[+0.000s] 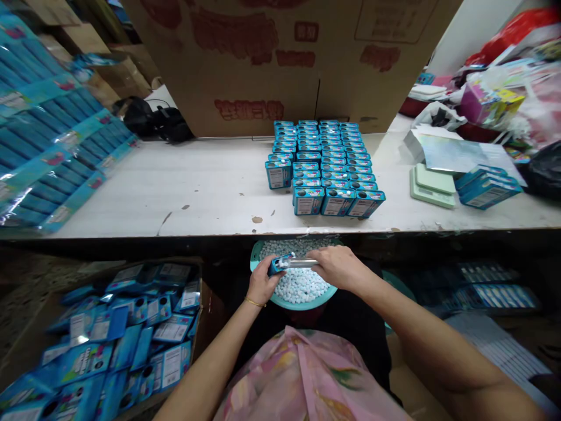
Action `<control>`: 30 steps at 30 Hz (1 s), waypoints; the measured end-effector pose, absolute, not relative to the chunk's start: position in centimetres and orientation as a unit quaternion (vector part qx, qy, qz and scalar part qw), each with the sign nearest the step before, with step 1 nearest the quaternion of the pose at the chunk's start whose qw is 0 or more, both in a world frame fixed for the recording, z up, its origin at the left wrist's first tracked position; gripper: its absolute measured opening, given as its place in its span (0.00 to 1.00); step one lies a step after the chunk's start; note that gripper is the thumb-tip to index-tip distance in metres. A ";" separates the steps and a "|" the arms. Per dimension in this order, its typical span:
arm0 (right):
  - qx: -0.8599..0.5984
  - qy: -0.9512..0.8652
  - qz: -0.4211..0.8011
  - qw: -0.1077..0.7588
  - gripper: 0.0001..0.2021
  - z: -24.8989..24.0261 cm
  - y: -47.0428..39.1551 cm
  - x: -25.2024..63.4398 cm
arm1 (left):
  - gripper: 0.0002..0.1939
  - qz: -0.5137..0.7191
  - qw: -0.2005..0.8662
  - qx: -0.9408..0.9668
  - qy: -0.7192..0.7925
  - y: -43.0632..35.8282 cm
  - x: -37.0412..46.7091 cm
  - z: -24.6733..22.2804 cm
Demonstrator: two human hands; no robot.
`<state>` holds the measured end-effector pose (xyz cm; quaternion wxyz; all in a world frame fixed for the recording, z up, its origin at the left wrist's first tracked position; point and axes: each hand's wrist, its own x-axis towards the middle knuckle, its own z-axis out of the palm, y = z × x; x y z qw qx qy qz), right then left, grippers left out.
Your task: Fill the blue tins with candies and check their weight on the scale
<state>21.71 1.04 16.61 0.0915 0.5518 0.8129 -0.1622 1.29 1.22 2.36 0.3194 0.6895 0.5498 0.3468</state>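
My left hand (262, 283) is closed around a small blue box (280, 264) held over a teal basin (255, 257). The basin is full of small pale pellets (300, 286) and sits below the table edge. My right hand (335, 264) grips a clear tube-like scoop (302, 264), whose left end meets the opening of the blue box. A few white pellets show at that opening. Rows of upright blue boxes (335, 202) stand on the white table (210, 193) beyond the basin.
A carton (199, 327) of loose blue boxes stands at lower left. Stacked blue packs (39, 128) rise at far left. A large cardboard box (284, 76) stands behind the rows. To the right are a green scale (433, 184) and more blue boxes (488, 187).
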 end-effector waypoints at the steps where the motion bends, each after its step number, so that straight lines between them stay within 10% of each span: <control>1: 0.559 0.808 -0.171 0.082 0.14 16.6 0.9 22.2 | 0.19 0.348 0.311 0.694 0.549 1.1 1.1 2.6; 12: 0.636 0.736 -0.232 0.022 0.16 10.7 0.0 28.2 | 0.18 0.251 0.174 0.806 0.508 1.9 -2.1 7.0; 30: 0.614 0.693 -0.361 -0.111 0.16 7.2 -2.1 27.1 | 0.27 0.480 0.344 0.611 0.528 22.2 3.3 9.5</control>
